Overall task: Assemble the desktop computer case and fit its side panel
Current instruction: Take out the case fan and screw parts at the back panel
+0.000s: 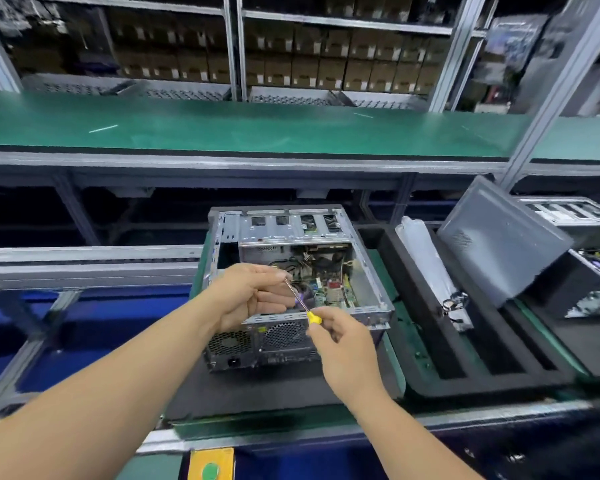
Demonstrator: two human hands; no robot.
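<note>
Screwdriver spans left hand and right hand, above open case.

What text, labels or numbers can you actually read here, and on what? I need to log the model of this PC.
No text can be read.
Computer case: any rear markings are too small and blurred.
Circuit board inside: nothing legible.
Cardboard boxes on the shelf: pale labels, too blurred.
Yellow tag at the bottom edge: a green spot, no words visible.
</note>
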